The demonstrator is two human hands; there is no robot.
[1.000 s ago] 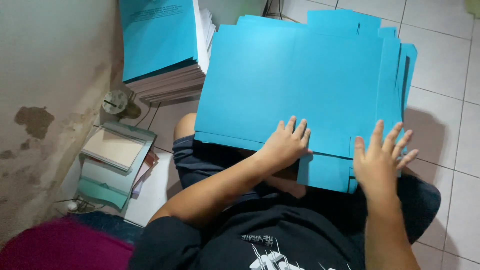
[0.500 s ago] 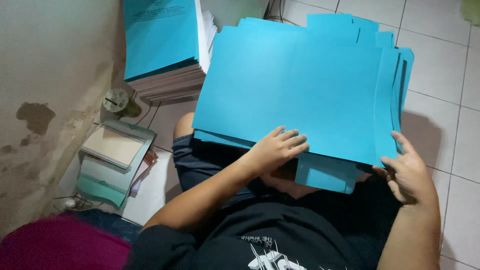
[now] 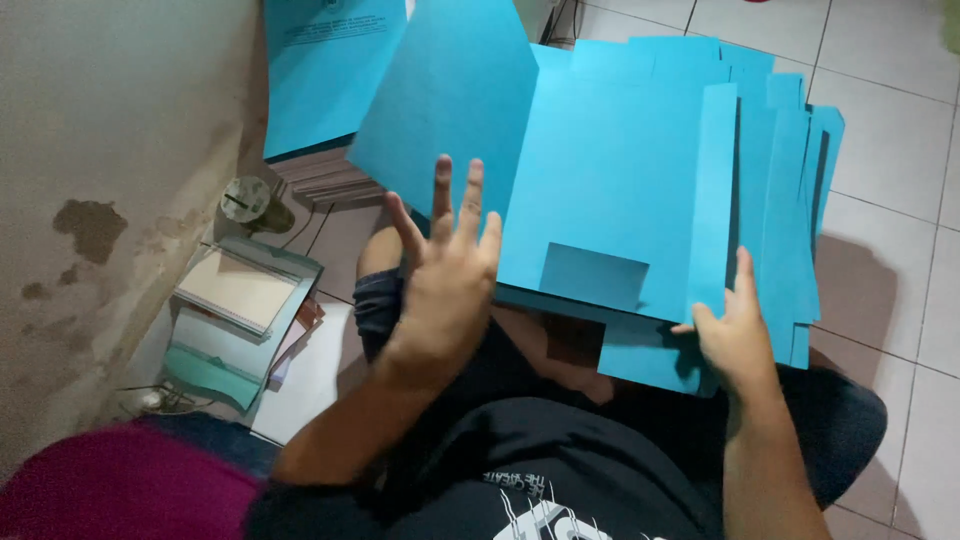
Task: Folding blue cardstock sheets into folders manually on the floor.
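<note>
Since half a second ago, your left hand (image 3: 445, 290) has lifted, fingers spread, empty, flipping one turquoise card sheet (image 3: 450, 110) toward upper left; your right hand (image 3: 735, 335) pinches the lap stack of turquoise folder blanks (image 3: 620, 190).

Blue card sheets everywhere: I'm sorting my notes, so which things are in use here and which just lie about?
In use:
left hand, open over the lifted sheet
right hand at the lap stack

Lying about:
blue pile by the wall
notebooks
tape roll
</note>
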